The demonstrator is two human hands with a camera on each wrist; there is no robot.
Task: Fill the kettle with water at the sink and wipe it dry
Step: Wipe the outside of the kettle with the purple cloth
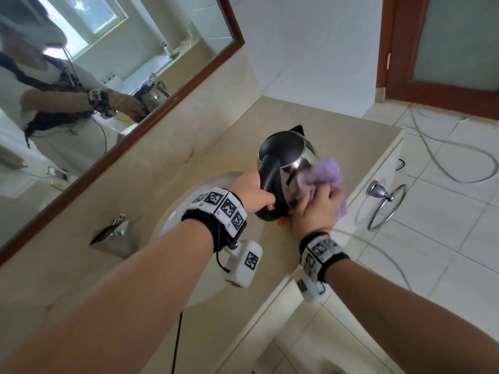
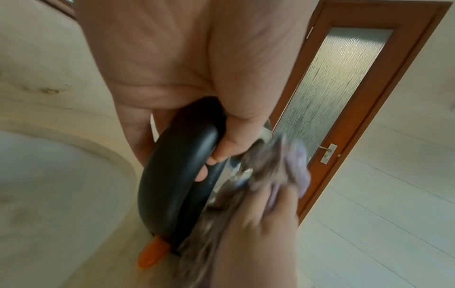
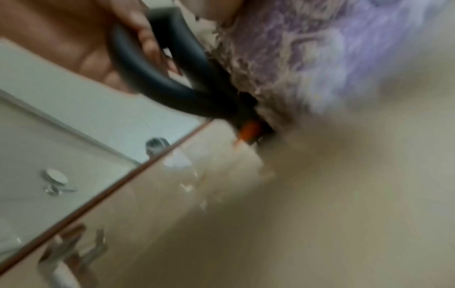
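Kettle [image 1: 289, 160] handle in left hand [image 1: 253, 193], right hand [image 1: 316, 209] pressing cloth [image 1: 324, 171]

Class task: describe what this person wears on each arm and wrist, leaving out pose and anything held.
Both forearms are bare, no sleeves. The left hand and right hand each have a black wrist strap ringed with white blocks printed with black square codes. A white marked camera box hangs under each wrist; a black cable trails from the left one.

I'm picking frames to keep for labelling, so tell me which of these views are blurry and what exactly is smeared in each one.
Head view: mostly sharp, only the purple cloth and right hand slightly smeared. Left wrist view: the left hand and kettle handle are clear, the cloth streaked. Right wrist view: heavy motion blur throughout, worst on the cloth and countertop.
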